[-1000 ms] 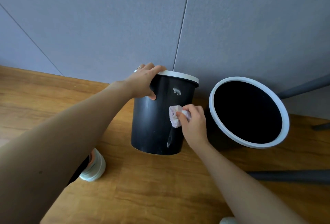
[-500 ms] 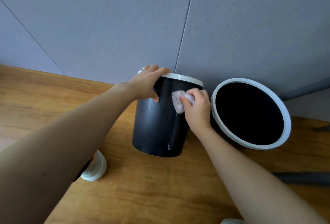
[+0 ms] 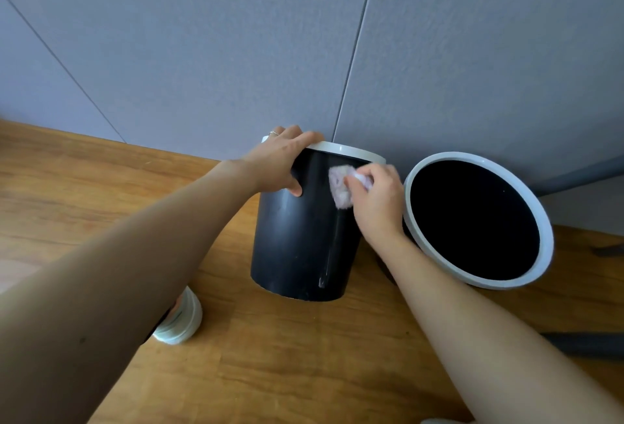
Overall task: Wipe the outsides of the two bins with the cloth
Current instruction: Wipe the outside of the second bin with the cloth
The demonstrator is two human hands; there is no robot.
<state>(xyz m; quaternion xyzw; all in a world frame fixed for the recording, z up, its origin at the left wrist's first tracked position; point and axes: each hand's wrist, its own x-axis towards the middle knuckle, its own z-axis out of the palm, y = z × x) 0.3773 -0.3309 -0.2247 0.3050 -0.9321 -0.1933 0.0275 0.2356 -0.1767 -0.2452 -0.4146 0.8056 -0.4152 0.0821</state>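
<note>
Grey wall panels back a wooden floor on which both bins stand close to the wall. Left bin: glossy black cylinder, upright, white rim, faint vertical streak down its front. Right bin: same black body and white rim, tipped so its dark opening faces the camera, just beside the first. Left hand grips the left bin's rim, fingers over the top, thumb pressed on the black side; a ring shows on one finger. Right hand has its grip closed around a bunched pale pink cloth, which is pressed against the upper front of the left bin, just below the rim. Versus 1.0 s ago: cloth and right hand have moved up from mid-height to near the rim; left hand unchanged on the rim. White shoe visible at lower left on the floor.
</note>
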